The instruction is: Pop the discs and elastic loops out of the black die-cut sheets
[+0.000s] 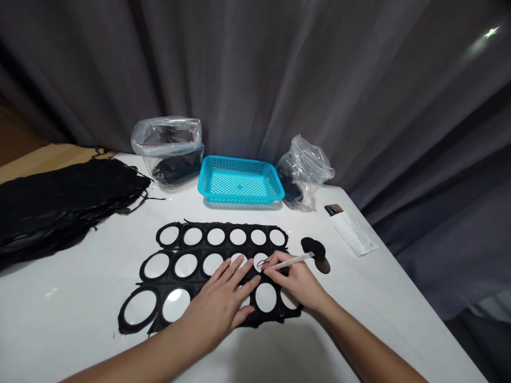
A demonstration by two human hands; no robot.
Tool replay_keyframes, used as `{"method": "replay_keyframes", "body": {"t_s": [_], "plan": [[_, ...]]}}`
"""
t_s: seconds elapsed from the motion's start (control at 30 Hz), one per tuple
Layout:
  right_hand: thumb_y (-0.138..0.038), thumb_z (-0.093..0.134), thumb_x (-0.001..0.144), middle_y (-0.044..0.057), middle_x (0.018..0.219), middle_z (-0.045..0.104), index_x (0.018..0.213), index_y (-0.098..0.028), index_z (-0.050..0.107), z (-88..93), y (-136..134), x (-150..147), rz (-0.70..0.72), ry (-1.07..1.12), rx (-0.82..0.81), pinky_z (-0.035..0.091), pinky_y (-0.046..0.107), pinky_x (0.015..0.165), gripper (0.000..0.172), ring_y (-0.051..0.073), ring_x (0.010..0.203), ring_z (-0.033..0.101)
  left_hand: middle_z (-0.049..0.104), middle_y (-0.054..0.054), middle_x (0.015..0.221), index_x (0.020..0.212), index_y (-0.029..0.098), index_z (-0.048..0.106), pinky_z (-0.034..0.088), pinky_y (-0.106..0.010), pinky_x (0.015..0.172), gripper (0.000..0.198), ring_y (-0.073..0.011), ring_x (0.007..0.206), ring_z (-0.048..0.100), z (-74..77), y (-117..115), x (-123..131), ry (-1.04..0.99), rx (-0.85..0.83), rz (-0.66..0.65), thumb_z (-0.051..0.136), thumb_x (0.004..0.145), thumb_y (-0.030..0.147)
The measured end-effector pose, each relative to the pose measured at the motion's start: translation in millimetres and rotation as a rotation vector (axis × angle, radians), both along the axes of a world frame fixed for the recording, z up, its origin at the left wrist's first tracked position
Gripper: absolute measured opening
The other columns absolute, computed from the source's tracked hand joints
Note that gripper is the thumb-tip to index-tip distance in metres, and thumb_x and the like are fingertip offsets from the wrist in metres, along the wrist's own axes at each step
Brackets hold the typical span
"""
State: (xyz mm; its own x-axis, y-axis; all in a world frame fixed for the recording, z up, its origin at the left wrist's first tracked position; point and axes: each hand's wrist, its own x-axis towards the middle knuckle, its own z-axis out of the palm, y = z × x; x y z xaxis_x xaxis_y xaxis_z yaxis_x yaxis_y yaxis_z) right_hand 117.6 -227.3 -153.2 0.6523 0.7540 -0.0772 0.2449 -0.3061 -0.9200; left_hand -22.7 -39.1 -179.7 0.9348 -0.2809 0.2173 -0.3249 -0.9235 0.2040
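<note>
A black sheet [199,250] punched with rows of round holes lies flat on the white table [80,319]. My left hand [223,303] rests on it with fingers spread flat, pressing it down. My right hand [295,282] is closed round a white pen-like tool [293,260], whose tip touches the sheet at a hole in the middle row. Just right of the sheet lie black round cut-outs [317,252], overlapping one another.
A turquoise plastic basket [239,181] stands behind the sheet, with a clear bag of black pieces on either side [171,149] [303,170]. A stack of black sheets [59,202] fills the left. A phone and paper slip [351,231] lie near the right edge.
</note>
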Motion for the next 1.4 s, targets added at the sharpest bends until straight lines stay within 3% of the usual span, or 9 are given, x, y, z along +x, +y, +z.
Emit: {"method": "replay_keyframes", "body": {"t_s": [0.3,0.5,0.7,0.87,0.97,1.07,1.17,1.3,1.4], "plan": [[-0.020,0.060,0.092,0.003,0.092,0.068,0.079,-0.020,0.058,-4.8,-1,-5,0.029,-0.190,0.014,0.046,0.033,0.084,0.013,0.019,0.091,0.063,0.037,-0.008,0.158,0.149,0.028,0.045,0.031,-0.051,0.116,0.057,-0.0319,0.145,0.034,-3.8,0,-1,-0.027,-0.050,0.002,0.062,0.095,0.038],[-0.013,0.048,0.094,0.012,0.114,0.066,0.098,-0.019,0.057,-9.0,-2,-3,0.311,-0.686,-0.030,0.045,0.039,0.086,0.012,0.025,0.098,0.055,0.033,-0.010,0.160,0.149,0.028,0.043,0.031,-0.051,0.116,0.059,-0.0320,0.146,0.032,-1.2,-1,-1,0.005,-0.052,0.003,0.063,0.094,0.035],[-0.020,0.039,0.098,0.010,0.086,0.061,0.079,-0.022,0.045,6.8,3,61,-0.302,-0.815,-0.115,0.042,0.038,0.078,0.020,0.025,0.083,0.054,0.032,-0.012,0.160,0.147,0.026,0.048,0.033,-0.052,0.116,0.056,-0.0326,0.146,0.031,3.8,1,-3,0.027,-0.047,0.004,0.065,0.093,0.032],[-0.021,0.038,0.095,0.008,0.080,0.058,0.078,-0.023,0.040,12.5,2,77,-0.290,-0.858,-0.142,0.039,0.034,0.071,0.018,0.023,0.078,0.052,0.031,-0.011,0.160,0.149,0.028,0.046,0.034,-0.053,0.115,0.058,-0.0328,0.146,0.032,1.2,3,-4,0.024,-0.068,-0.007,0.065,0.094,0.031],[-0.022,0.038,0.093,0.009,0.080,0.058,0.077,-0.023,0.040,17.9,-6,86,-0.439,-0.905,-0.138,0.038,0.035,0.071,0.017,0.025,0.077,0.053,0.029,-0.011,0.161,0.150,0.029,0.044,0.034,-0.055,0.115,0.058,-0.0337,0.147,0.029,-1.7,5,-5,0.040,-0.065,0.000,0.063,0.095,0.030],[-0.025,0.045,0.090,0.007,0.072,0.057,0.073,-0.022,0.043,28.7,-12,87,-0.492,-0.757,-0.157,0.037,0.034,0.067,0.018,0.022,0.068,0.052,0.028,-0.009,0.162,0.149,0.033,0.044,0.034,-0.057,0.114,0.058,-0.0348,0.147,0.028,2.7,8,-6,0.085,-0.112,-0.011,0.064,0.095,0.031],[-0.029,0.055,0.087,0.002,0.064,0.056,0.070,-0.021,0.049,42.6,-8,64,-0.244,-0.395,-0.162,0.036,0.030,0.062,0.020,0.019,0.062,0.052,0.031,-0.009,0.160,0.150,0.034,0.042,0.039,-0.052,0.112,0.059,-0.0328,0.144,0.035,21.5,8,-1,0.140,-0.294,0.064,0.063,0.095,0.033],[-0.032,0.062,0.087,-0.001,0.070,0.059,0.075,-0.019,0.057,59.8,6,17,0.040,-0.028,-0.032,0.039,0.027,0.062,0.018,0.016,0.067,0.055,0.027,-0.012,0.161,0.158,0.032,0.018,0.036,-0.047,0.115,0.085,-0.0299,0.145,0.033,57.6,5,16,0.197,-0.677,0.133,0.069,0.090,0.036],[-0.035,0.067,0.086,-0.002,0.072,0.057,0.075,-0.018,0.055,68.3,13,-3,0.085,0.121,0.081,0.039,0.026,0.063,0.023,0.014,0.069,0.054,0.051,-0.012,0.142,0.157,0.030,0.020,0.037,-0.046,0.111,0.084,-0.0287,0.133,0.048,74.7,3,30,0.239,-0.916,0.049,0.069,0.090,0.031]]}}
